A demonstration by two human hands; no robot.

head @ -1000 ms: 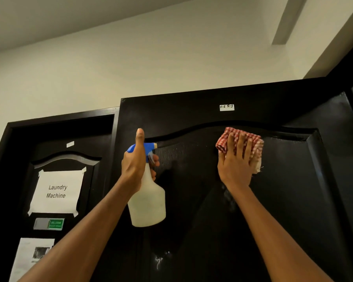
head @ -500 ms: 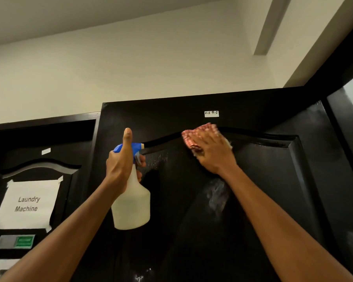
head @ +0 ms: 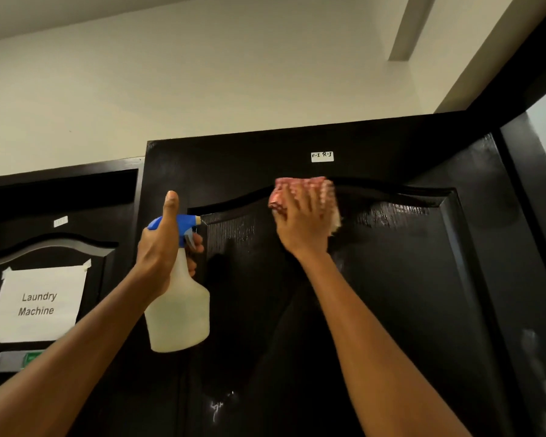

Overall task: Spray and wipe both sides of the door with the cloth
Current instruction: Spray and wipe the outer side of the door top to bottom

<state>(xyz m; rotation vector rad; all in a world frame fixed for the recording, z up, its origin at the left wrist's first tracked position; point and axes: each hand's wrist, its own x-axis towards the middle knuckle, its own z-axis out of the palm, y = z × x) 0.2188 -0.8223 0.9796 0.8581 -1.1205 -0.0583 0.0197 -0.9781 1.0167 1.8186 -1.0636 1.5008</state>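
Door black, upright ahead, long axis vertical, face toward me | my right hand presses cloth flat near its top | my left hand grips bottle, nozzle aimed at door

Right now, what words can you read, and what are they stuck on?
"Laundry Machine": white paper sign taped to the left door.
"F-I R-I", roughly: small white label on the door being wiped.
Small white tag: too blurred.
Green-and-grey plate: too blurred.
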